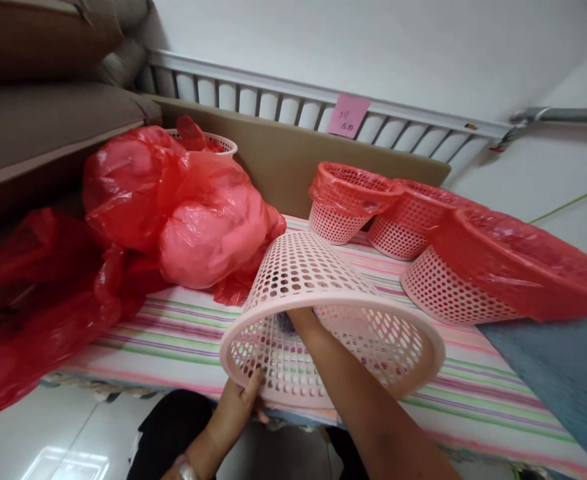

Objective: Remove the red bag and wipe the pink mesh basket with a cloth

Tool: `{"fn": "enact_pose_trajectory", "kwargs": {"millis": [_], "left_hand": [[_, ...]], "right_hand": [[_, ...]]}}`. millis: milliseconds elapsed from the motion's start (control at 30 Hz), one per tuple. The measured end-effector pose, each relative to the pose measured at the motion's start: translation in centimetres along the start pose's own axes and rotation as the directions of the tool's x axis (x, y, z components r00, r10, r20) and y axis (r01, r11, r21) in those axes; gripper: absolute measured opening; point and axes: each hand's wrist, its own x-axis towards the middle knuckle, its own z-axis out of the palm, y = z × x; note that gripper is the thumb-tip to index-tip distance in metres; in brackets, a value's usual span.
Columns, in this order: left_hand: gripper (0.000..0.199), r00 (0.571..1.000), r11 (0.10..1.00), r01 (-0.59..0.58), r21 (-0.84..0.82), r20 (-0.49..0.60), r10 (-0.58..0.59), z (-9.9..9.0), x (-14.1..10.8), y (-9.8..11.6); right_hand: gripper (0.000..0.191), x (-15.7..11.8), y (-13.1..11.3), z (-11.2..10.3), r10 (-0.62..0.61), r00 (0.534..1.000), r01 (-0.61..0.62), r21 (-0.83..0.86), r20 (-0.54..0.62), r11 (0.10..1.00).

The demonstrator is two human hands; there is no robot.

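Observation:
A pale pink perforated plastic basket (301, 300) lies tipped on its side on the striped cloth, its wide mouth facing me. My left hand (243, 403) grips the lower left of the rim, thumb on the near side. My right arm reaches through the mouth, and my right hand (301, 319) is inside against the upper left wall. A dark grey-blue cloth (285, 324) shows at that hand, and it seems to be held there; most of the fingers are hidden by the basket wall.
Upright baskets lined with red plastic bags, such as the nearest one (461, 287), stand at the right. Filled red bags (213, 227) heap at the left before another basket (227, 145). Behind are a brown board (273, 167) and a white radiator (248, 100) bearing a pink note (348, 115).

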Motion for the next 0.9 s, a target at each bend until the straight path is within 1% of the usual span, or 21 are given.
{"fn": "enact_pose_trajectory", "kwargs": {"millis": [67,133,233,333,400,433,500,533,567,600,667,733,767,833,900], "left_hand": [[0.061,1.000,1.000,-0.007,0.004,0.013,0.007,0.0,0.1,0.4],[0.060,1.000,1.000,-0.006,0.022,0.024,0.005,-0.5,0.1,0.8],[0.059,1.000,0.999,-0.018,0.048,-0.025,0.019,-1.7,-0.1,1.6],[0.063,0.995,0.995,-0.055,0.081,-0.078,0.061,-2.7,-0.3,2.2],[0.065,0.996,0.995,-0.058,0.086,-0.067,0.064,-2.9,-0.4,2.4],[0.065,0.996,0.995,-0.058,0.078,-0.059,0.063,-2.8,-0.3,2.4],[0.068,0.997,0.997,-0.063,0.053,-0.048,0.066,-2.5,-0.2,2.2],[0.070,0.997,0.997,-0.069,0.044,-0.045,0.070,-2.4,-0.1,2.1],[0.072,0.996,0.997,-0.074,0.038,-0.044,0.076,-2.3,-0.1,1.9],[0.074,0.995,0.996,-0.084,0.034,-0.043,0.086,-2.3,0.0,1.8],[0.075,0.993,0.994,-0.108,0.030,-0.043,0.109,-2.3,0.1,1.6],[0.073,0.993,0.993,-0.111,0.032,-0.045,0.112,-2.4,0.2,1.5],[0.072,0.993,0.993,-0.110,0.039,-0.042,0.112,-2.5,0.2,1.5],[0.072,0.993,0.992,-0.110,0.065,-0.031,0.112,-2.6,0.2,1.5],[0.072,0.992,0.988,-0.122,0.094,-0.009,0.124,-2.7,0.3,1.4]], "right_hand": [[0.045,0.8,0.3,0.6,0.019,1.000,-0.019,-0.010,-0.017,1.000],[0.045,0.9,0.5,0.8,0.021,0.999,-0.021,-0.008,-0.047,1.000],[0.045,0.7,0.5,0.6,-0.040,0.993,0.042,0.021,-0.112,0.999],[0.047,0.2,0.2,-0.1,-0.079,0.979,0.081,0.003,-0.188,0.997],[0.046,-0.5,0.0,-0.6,-0.070,0.981,0.063,-0.045,-0.183,0.997],[0.045,-1.0,-0.2,-0.8,-0.055,0.987,0.043,-0.079,-0.151,0.996],[0.042,-2.8,-0.4,-1.2,-0.013,1.000,0.007,-0.188,-0.027,0.982],[0.040,-4.2,-0.5,-1.3,0.000,0.999,0.009,-0.254,0.039,0.967],[0.039,-5.9,-0.5,-1.4,0.006,0.996,0.024,-0.319,0.093,0.948],[0.037,-7.8,-0.6,-1.5,-0.020,0.990,0.069,-0.369,0.137,0.927],[0.035,-12.0,-0.6,-1.7,-0.093,0.984,0.149,-0.417,0.151,0.897],[0.033,-15.5,-0.7,-2.0,-0.113,0.974,0.186,-0.413,0.195,0.891],[0.033,-16.7,-0.8,-2.1,-0.110,0.971,0.190,-0.406,0.213,0.894],[0.034,-17.5,-1.1,-2.3,-0.088,0.968,0.178,-0.401,0.234,0.898],[0.036,-16.2,-1.5,-2.2,-0.072,0.973,0.159,-0.413,0.219,0.897]]}}
